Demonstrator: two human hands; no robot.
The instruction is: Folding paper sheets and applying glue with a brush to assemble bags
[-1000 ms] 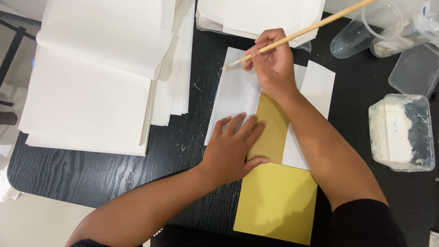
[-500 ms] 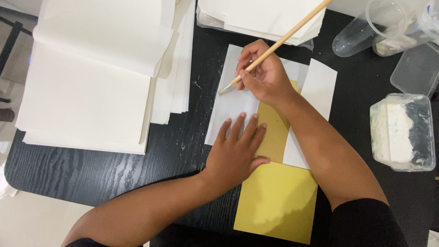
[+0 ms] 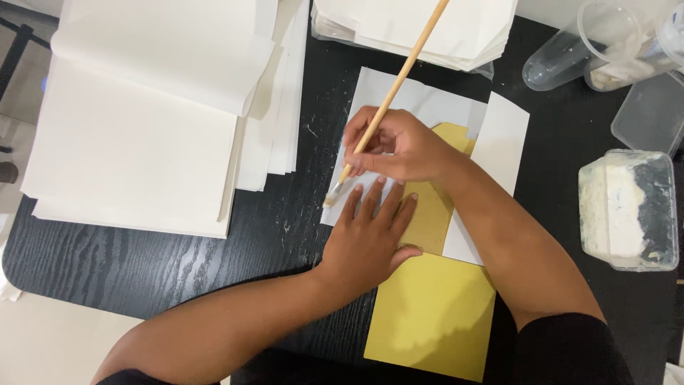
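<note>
My right hand (image 3: 399, 146) grips a long wooden-handled brush (image 3: 393, 96); its bristles touch the left edge of a white sheet (image 3: 420, 96) on the black table (image 3: 142, 264). My left hand (image 3: 370, 239) lies flat, fingers spread, pressing on that sheet and on the yellow paper strip (image 3: 436, 214) laid over it. A larger yellow sheet (image 3: 434, 317) extends toward me from under the left hand. Another white sheet (image 3: 502, 142) sits to the right, partly under my right forearm.
A big stack of white paper (image 3: 142, 121) fills the left side. More white sheets (image 3: 427, 28) lie at the top. On the right stand a tub of white paste (image 3: 627, 210), a clear lid (image 3: 652, 114) and a tipped clear cup (image 3: 570, 53).
My right hand has drawn the brush down the sheet's left edge toward me, from the top to just beside the left fingers. The left hand has stayed pressed in place.
</note>
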